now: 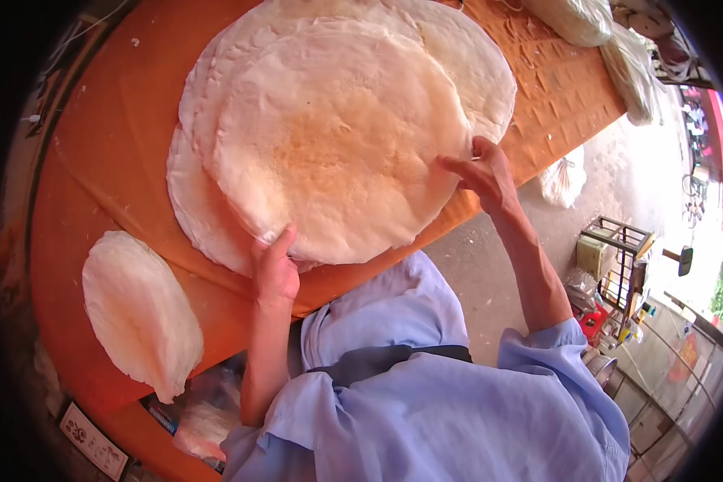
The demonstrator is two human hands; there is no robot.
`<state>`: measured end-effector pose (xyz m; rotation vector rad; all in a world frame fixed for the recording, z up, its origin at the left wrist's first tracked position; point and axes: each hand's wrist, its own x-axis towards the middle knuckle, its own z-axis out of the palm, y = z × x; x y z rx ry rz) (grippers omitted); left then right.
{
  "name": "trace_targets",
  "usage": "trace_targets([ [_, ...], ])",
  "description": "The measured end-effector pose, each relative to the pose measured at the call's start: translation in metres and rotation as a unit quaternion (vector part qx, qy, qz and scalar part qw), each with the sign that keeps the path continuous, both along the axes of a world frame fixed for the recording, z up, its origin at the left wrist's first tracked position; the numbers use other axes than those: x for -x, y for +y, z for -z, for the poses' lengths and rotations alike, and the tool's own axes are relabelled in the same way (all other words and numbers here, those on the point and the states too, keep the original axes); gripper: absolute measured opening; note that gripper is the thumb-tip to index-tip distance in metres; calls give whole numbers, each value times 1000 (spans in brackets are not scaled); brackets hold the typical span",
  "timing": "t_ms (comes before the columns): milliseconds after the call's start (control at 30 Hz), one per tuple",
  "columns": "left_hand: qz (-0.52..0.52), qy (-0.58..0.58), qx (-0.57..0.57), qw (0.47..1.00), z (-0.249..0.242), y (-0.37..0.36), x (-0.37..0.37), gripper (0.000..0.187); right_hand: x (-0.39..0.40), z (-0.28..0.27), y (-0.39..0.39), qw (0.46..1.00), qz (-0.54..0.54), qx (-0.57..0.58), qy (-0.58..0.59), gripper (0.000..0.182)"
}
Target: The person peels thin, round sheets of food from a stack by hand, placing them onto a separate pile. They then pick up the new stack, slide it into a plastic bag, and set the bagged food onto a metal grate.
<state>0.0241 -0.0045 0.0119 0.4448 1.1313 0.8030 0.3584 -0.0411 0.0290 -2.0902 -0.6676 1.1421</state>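
Observation:
A large round white sheet [345,136], soft and flatbread-like with browned patches in its middle, lies on top of a stack on the table. At its near edge, my left hand [275,269] grips the rim, thumb on top and the fingers hidden underneath. My right hand [486,177] pinches the right edge, with one digit stretched over the upper face. Similar sheets stick out from under it: one sheet [490,80] at the upper right, another sheet [197,221] at the lower left. A smaller oval white piece [136,313] lies apart on the left.
Orange cloth [120,161] covers the table, ridged toward the right end. White bags [570,16] lie at the far right corner, and a white bag [566,177] sits on the floor. A metal rack [618,257] stands on the right. Under the table is a clear bag [209,410].

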Motion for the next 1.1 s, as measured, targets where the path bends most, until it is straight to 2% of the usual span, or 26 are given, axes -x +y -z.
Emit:
trace_targets([
  [67, -6, -28, 57, 998, -3, -8, 0, 48, 4, -3, -5, 997, 58, -6, 40, 50],
  [133, -22, -34, 28, 999, -3, -15, -4, 47, 9, -17, 5, 990, 132, -20, 45, 48],
  [233, -27, -44, 37, 998, 12, -20, -2, 45, -1, -21, 12, 971, 113, -31, 209, 41],
  [267, -20, -48, 34, 998, 6, -19, -5, 45, -20, 0, 11, 971, 101, 26, 215, 40],
  [367, -18, -69, 43, 997, 8, -24, -3, 44, -7, -18, 18, 952, 67, -24, 297, 44],
  [467, -3, -68, 16, 998, 14, -25, 2, 41, 15, -25, 25, 976, 54, -76, 198, 42],
  [500, 7, -61, 4, 998, 15, -26, 4, 40, 13, -30, 31, 980, 0, -81, 182, 41],
  [567, 8, 8, 63, 998, 10, -28, 13, 37, 8, -57, 46, 979, -105, -88, 153, 37],
  [600, 11, 41, 91, 995, 8, -27, 15, 36, 21, -84, 59, 968, -134, -147, 153, 35],
  [700, -75, -97, 89, 988, 12, -23, 28, 20, 73, -140, 112, 914, -232, -299, 146, 31],
  [767, -100, -158, 37, 982, 9, -16, 32, 37, 104, -189, 131, 879, -261, -334, 218, 27],
  [800, -111, -191, 12, 975, 8, -12, 34, 46, 108, -200, 129, 883, -247, -334, 219, 26],
  [833, -133, -278, 32, 951, -21, -4, 33, 49, 112, -212, 127, 886, -233, -335, 220, 26],
  [867, -147, -290, 27, 945, -23, 2, 35, 46, 117, -223, 125, 889, -219, -335, 221, 26],
  [933, -201, -323, 17, 925, -28, 12, 35, 43, 105, -216, 121, 923, -161, -311, 161, 29],
  [967, -242, -340, 14, 908, -31, 12, 34, 43, 77, -188, 121, 930, -153, -297, 156, 32],
  [1000, -241, -307, 8, 921, -34, 10, 33, 39, 56, -161, 117, 937, -144, -282, 150, 35],
  [1033, -229, -258, 8, 939, -24, 4, 32, 37, 48, -141, 110, 947, -138, -261, 128, 42],
  [1100, -205, -156, 9, 966, 10, -7, 30, 34, 18, -84, 93, 970, -77, -176, 151, 43],
])
